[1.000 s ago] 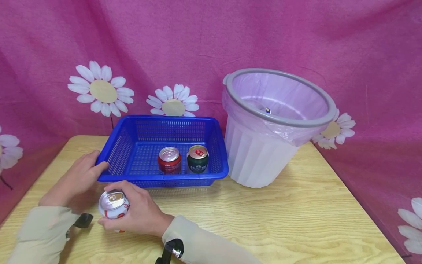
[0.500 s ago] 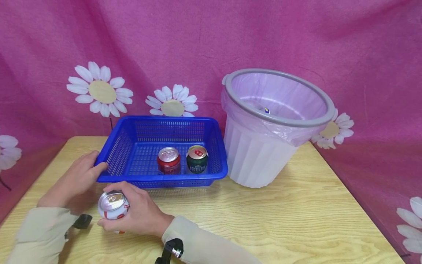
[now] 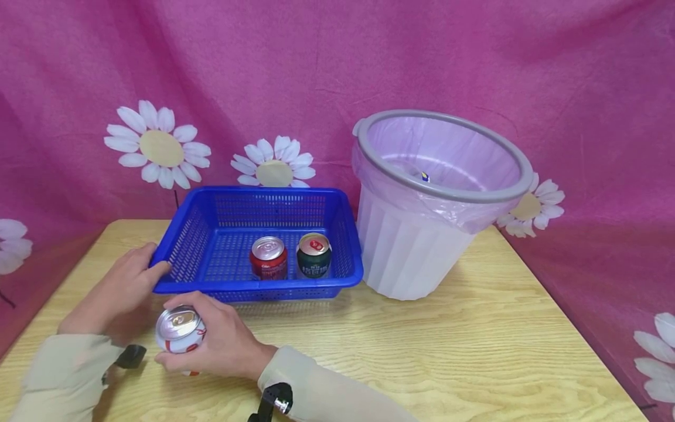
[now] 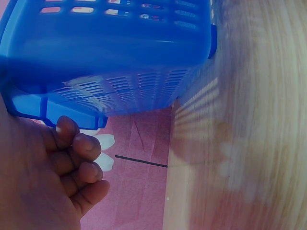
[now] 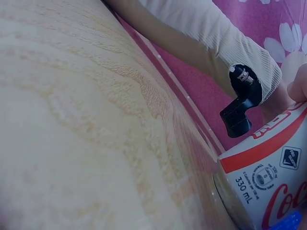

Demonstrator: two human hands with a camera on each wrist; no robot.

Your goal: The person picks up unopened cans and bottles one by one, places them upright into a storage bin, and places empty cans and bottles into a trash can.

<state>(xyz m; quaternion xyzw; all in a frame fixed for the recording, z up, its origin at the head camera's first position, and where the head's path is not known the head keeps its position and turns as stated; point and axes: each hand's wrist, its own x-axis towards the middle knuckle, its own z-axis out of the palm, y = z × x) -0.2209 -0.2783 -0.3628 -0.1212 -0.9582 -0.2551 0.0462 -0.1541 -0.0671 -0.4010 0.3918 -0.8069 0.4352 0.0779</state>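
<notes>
A silver-topped, white and red Coca-Cola can (image 3: 184,343) stands on the wooden table, in front of the basket's left part. My right hand (image 3: 228,341) grips its side, thumb in front and fingers behind. The right wrist view shows the can's printed side (image 5: 280,165) close up, its base at the tabletop. My left hand (image 3: 117,288) holds the left rim of a blue plastic basket (image 3: 253,285); in the left wrist view its fingers (image 4: 86,146) are curled at that rim. Inside the basket sit a red Coke can (image 3: 269,265) and a dark green can (image 3: 314,262), both upright.
Right of the basket stands a whitish bin (image 3: 408,246) with a grey rim and a purple liner. A small blue and yellow item (image 3: 425,176) shows inside it. A pink cloth (image 3: 337,58) with daisies hangs behind the table (image 3: 422,357).
</notes>
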